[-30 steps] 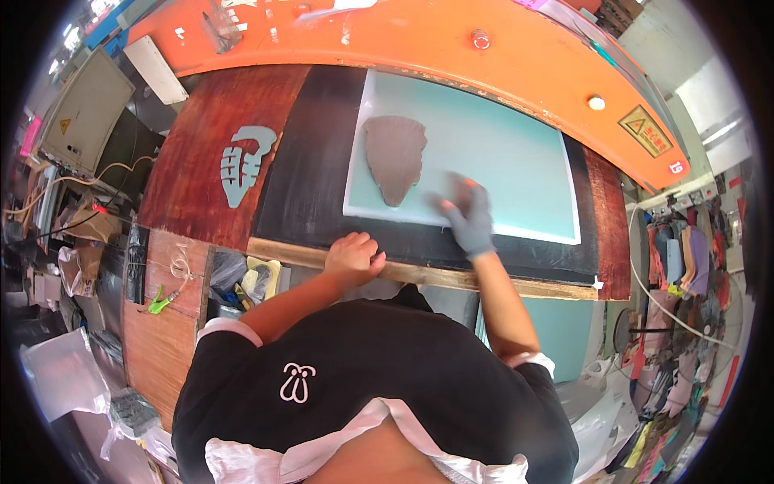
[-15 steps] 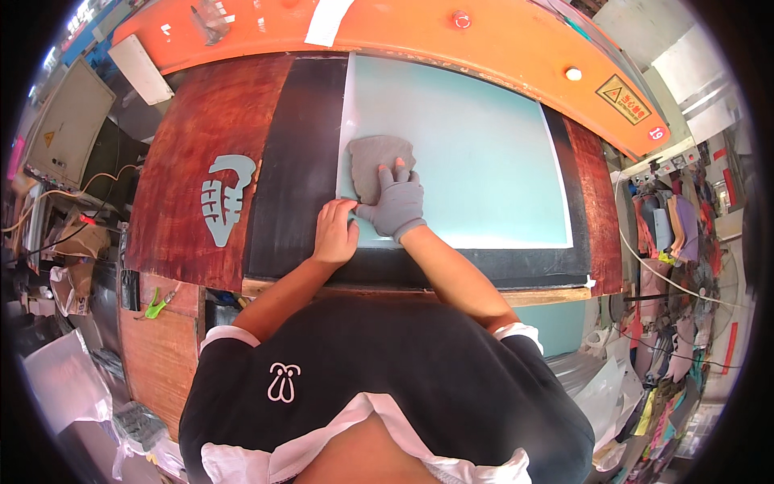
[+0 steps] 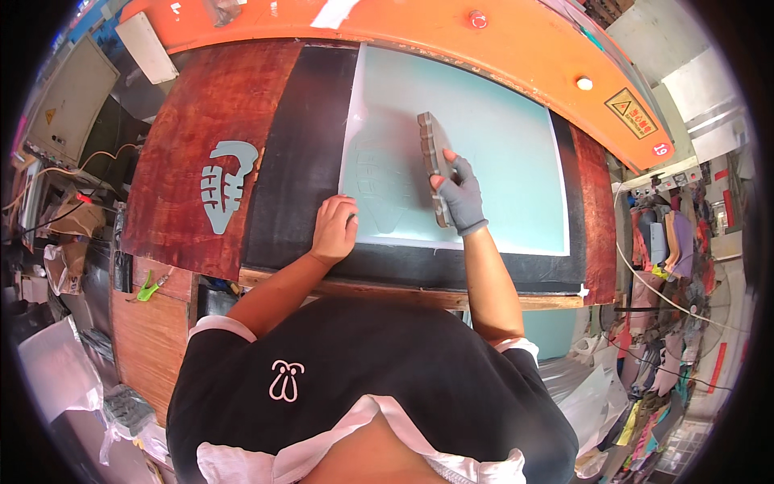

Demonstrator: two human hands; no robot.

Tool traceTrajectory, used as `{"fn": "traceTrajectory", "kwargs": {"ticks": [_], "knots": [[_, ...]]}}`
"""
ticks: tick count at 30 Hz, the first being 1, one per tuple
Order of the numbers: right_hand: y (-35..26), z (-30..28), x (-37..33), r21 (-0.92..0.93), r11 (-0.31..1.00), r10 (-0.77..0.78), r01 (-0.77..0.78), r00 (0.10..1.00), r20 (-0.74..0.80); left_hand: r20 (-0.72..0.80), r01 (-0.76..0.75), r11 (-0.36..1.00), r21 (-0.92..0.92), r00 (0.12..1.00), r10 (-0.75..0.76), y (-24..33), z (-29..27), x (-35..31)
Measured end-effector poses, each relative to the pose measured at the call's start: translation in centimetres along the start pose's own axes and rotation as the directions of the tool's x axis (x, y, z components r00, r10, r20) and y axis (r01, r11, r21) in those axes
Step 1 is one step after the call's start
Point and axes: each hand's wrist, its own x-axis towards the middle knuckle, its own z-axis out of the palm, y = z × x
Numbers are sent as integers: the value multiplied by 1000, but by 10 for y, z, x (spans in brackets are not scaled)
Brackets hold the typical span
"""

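My right hand (image 3: 463,198), in a grey glove with bare fingertips, grips a grey cutting die (image 3: 430,169) by its edge. The die is tipped up on its side above the pale blue-green sheet (image 3: 492,161), its notched rim showing. Left of the die, a faint ribbed sole-shaped outline (image 3: 379,189) marks the sheet. My bare left hand (image 3: 334,231) rests by the sheet's lower left edge, over the black board (image 3: 294,185). Its fingers are lightly bent, with nothing visible in them.
A grey cut-out piece (image 3: 223,187) with slits lies on the red-brown board (image 3: 181,153) at left. The orange machine beam (image 3: 403,24) spans the far side, with a red button (image 3: 478,18). Hanging coloured pieces (image 3: 665,234) crowd the right; a green-handled tool (image 3: 147,288) lies lower left.
My right hand has lifted the die from lying flat, tilted it upright and moved it right, baring the outline on the sheet. My left hand stays near the sheet's edge.
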Motion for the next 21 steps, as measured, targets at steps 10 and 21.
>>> {"fn": "traceTrajectory", "kwargs": {"ticks": [10,21], "knots": [[23,-2,-12,-897,423,-370,130,928,-40,15,7,1000,-12,1000,-7,2,-2,3],[7,-4,-3,-931,365,-164,23,986,-40,23,2,1000,-8,1000,-2,1,0,3]]}}
